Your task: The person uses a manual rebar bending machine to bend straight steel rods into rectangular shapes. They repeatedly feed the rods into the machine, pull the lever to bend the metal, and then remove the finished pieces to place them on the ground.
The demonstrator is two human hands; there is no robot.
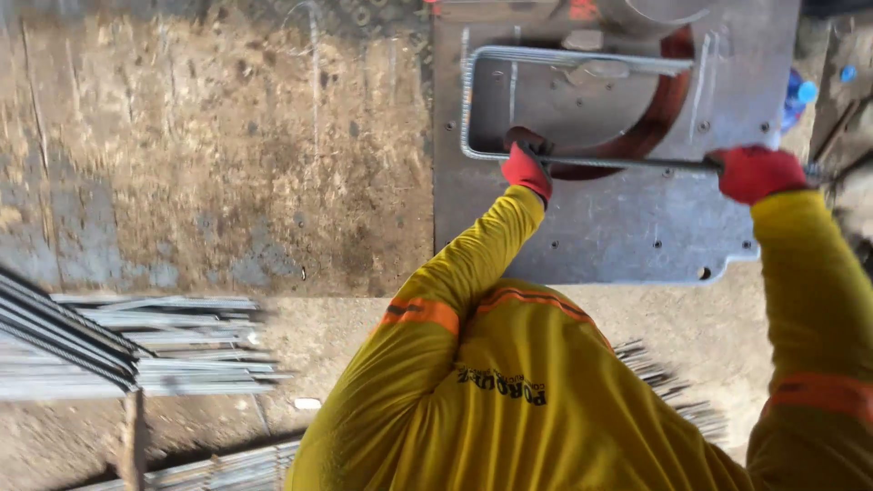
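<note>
A ribbed steel bar (591,164) bent into an open rectangle lies on a grey steel bending plate (637,227). Its upper run (582,58) crosses the plate's round, rust-coloured disc (668,109). My left hand (527,168), in a red glove, grips the bar's lower run near the bent corner. My right hand (755,173), also red-gloved, grips the same straight run farther right, at the plate's edge. My yellow sleeves and shirt fill the lower right of the view.
A worn, stained bench top (227,164) stretches left of the plate. Bundles of straight steel bars (136,345) lie at lower left, more bars (227,468) along the bottom and others (673,391) at lower right. A blue object (805,91) sits beyond the plate's right edge.
</note>
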